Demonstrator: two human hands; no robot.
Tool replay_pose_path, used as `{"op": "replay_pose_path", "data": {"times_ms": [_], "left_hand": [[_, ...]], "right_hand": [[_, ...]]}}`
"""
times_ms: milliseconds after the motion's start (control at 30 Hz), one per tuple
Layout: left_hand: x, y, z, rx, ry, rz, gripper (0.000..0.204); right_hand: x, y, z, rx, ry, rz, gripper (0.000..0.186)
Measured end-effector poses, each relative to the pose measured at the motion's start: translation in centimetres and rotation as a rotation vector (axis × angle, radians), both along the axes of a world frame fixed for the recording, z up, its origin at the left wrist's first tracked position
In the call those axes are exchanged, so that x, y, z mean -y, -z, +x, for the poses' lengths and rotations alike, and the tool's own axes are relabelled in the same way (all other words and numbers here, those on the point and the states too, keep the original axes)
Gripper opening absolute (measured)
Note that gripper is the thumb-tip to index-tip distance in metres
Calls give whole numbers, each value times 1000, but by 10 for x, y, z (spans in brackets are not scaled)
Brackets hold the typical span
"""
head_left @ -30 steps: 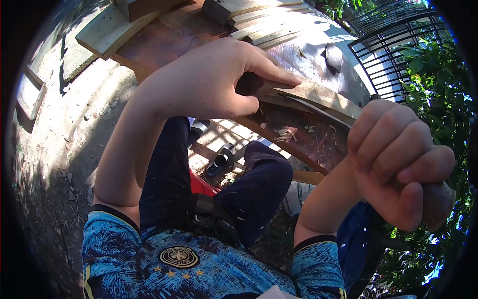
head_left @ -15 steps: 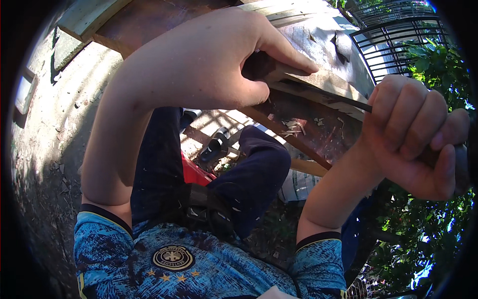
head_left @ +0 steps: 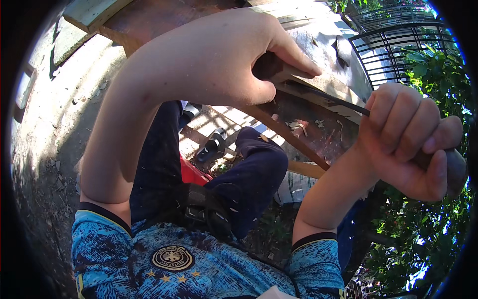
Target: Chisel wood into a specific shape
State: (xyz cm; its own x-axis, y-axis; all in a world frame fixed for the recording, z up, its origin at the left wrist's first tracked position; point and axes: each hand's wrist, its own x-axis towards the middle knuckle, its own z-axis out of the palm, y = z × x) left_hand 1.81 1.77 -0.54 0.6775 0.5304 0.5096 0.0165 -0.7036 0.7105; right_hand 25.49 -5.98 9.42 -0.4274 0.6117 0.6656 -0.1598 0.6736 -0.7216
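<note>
My left hand [head_left: 234,57] is bent over a piece of wood [head_left: 283,74], its thumb and forefinger on either side of it. In my right hand [head_left: 406,139] is a hand tool with a long, thin, dark metal blade [head_left: 346,104], its fingers closed round the handle. The handle's rounded end [head_left: 456,172] sticks out beyond the fist. From the fist the blade runs left along the wood toward my left hand. Its tip is hidden, so I cannot tell whether it is a chisel or a file.
A reddish-brown wooden surface [head_left: 323,127] beneath the work bears pale shavings [head_left: 301,128]. Thick boards [head_left: 94,15] stand at the upper left. My knees are below, with a red object [head_left: 193,172] between them. Leafy plants [head_left: 428,234] and a black metal fence [head_left: 398,47] line the right.
My right hand and the tool have shifted slightly left. The left hand has moved a little to the right, still on the wood. A pale chip now lies on my knee.
</note>
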Motion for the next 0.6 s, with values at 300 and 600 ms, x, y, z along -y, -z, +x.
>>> {"op": "replay_pose_path", "data": {"times_ms": [300, 600], "left_hand": [[-2, -1, 2, 61, 80, -28, 62], [2, -25, -13, -105, 130, -31, 60]], "right_hand": [[7, 7, -11, 28, 8, 113, 16], [7, -2, -1, 96, -57, 50, 19]]}}
